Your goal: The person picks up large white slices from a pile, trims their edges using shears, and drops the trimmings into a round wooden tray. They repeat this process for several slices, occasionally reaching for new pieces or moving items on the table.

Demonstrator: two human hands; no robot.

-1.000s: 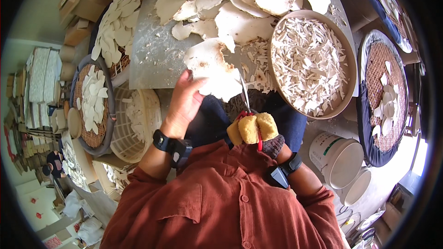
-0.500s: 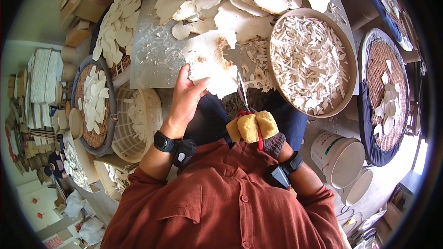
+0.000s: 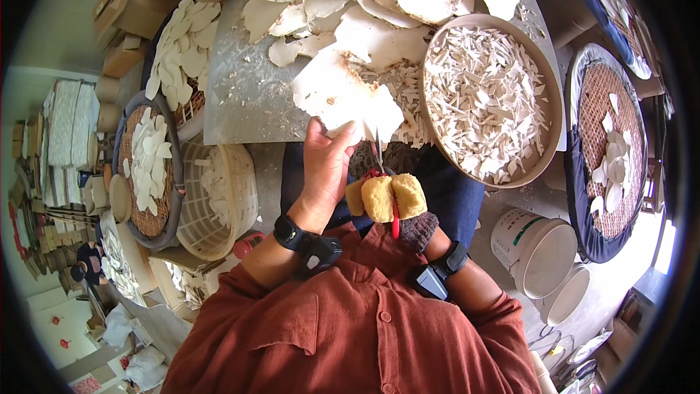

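Note:
My left hand (image 3: 326, 159) pinches the lower edge of a large, thin white slice (image 3: 337, 95) with a ragged, brownish edge, thumb on top. What the slice is made of I cannot tell. My right hand (image 3: 418, 230), in a dark knit glove mostly covered by yellow foam pads (image 3: 379, 198), grips red-handled scissors (image 3: 378, 153). Their narrow blades point away from me and meet the slice's near edge; whether they are parted is hard to see. Beyond lies a heap of similar white slices (image 3: 379, 29) on a grey metal table (image 3: 244, 95).
A round tray (image 3: 556, 113) full of white slivers sits at the table's right. Left are a cream plastic basket (image 3: 240, 208) and a round woven tray (image 3: 175, 193) with white pieces. Another woven tray (image 3: 583, 201) and white buckets (image 3: 529, 248) stand on the right.
My left hand has moved right and slightly toward me, and the slice has turned, its near edge shifting right. My right hand and the scissors have moved a little left.

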